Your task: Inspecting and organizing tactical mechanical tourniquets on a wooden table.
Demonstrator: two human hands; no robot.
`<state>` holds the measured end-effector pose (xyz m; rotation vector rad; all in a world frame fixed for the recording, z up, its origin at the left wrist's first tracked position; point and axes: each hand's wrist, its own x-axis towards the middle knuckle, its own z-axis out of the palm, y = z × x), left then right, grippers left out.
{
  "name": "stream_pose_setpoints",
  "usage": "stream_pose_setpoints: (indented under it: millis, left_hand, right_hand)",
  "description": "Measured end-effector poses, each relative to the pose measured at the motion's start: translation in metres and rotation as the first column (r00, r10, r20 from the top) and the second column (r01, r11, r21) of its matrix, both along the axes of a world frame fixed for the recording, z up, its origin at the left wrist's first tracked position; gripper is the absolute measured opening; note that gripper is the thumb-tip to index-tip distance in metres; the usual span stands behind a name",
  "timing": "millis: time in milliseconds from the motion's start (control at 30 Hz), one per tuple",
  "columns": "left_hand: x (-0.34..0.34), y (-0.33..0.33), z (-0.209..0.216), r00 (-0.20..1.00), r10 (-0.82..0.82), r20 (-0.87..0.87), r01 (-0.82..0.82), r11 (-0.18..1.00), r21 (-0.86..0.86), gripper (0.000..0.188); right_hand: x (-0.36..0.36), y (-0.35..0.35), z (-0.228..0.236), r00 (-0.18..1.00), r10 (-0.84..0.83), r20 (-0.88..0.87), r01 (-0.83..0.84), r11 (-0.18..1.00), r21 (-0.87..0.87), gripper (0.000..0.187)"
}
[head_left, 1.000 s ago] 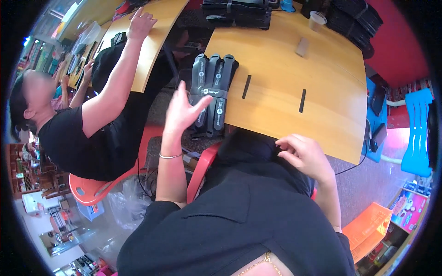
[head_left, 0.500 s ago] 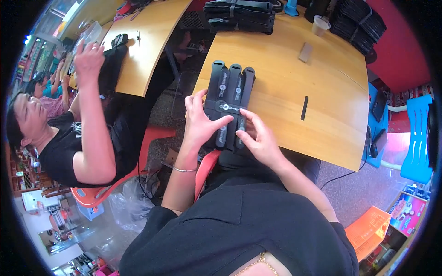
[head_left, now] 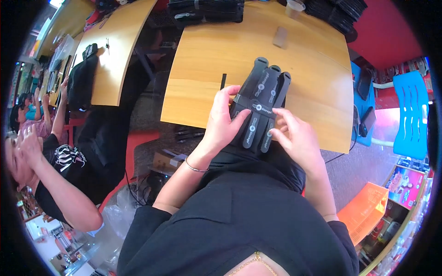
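Observation:
A bundle of black straps [head_left: 266,87] with slotted, rounded ends and pale print lies at the table's near edge, its lower ends jutting over my lap. A black cross strap [head_left: 263,108] wraps around its middle. My left hand [head_left: 224,122] grips the bundle's left side, with the thumb lying on top near the cross strap. At the right side, my right hand [head_left: 297,135] has its bent fingers and thumb against the bundle's edge, by the end of the cross strap. The underside of the bundle is hidden.
On the wooden table [head_left: 193,60] lie a thin black strip [head_left: 223,81] and a small brown block [head_left: 279,37]. Stacks of black straps [head_left: 205,11] and a plastic cup [head_left: 294,8] stand at the back. A co-worker [head_left: 60,170] sits left; a blue chair [head_left: 410,112] stands right.
The bundle and both hands have moved right across the table. The strip on the bundle's right is out of sight, and one shows on its left. The co-worker's raised hand has come down.

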<state>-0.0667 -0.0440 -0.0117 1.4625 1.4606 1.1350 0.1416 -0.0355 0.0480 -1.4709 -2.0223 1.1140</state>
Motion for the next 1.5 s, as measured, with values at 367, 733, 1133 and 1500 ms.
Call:
stream_pose_setpoints:
  millis: [367, 733, 1133, 1500]
  left_hand:
    - [0.000, 0.001, -0.018, 0.956, 0.034, -0.291, 0.060, 0.949, 0.308, 0.072]
    - [-0.001, -0.003, -0.026, 0.997, 0.006, -0.071, 0.008, 0.982, 0.189, 0.092]
    - [0.001, -0.001, -0.019, 0.993, 0.026, -0.112, 0.000, 0.975, 0.222, 0.083]
    - [0.002, -0.003, -0.024, 0.997, 0.050, -0.062, -0.039, 0.986, 0.162, 0.083]
  right_hand:
    - [-0.040, 0.048, -0.034, 0.928, 0.325, 0.183, -0.370, 0.749, 0.550, 0.052]
    - [-0.047, 0.065, -0.018, 0.869, 0.399, 0.293, -0.491, 0.771, 0.406, 0.056]
    - [-0.053, 0.086, -0.001, 0.687, 0.523, 0.505, -0.705, 0.649, 0.287, 0.044]
    - [-0.054, 0.103, -0.009, 0.688, 0.663, 0.296, -0.720, 0.675, 0.161, 0.050]
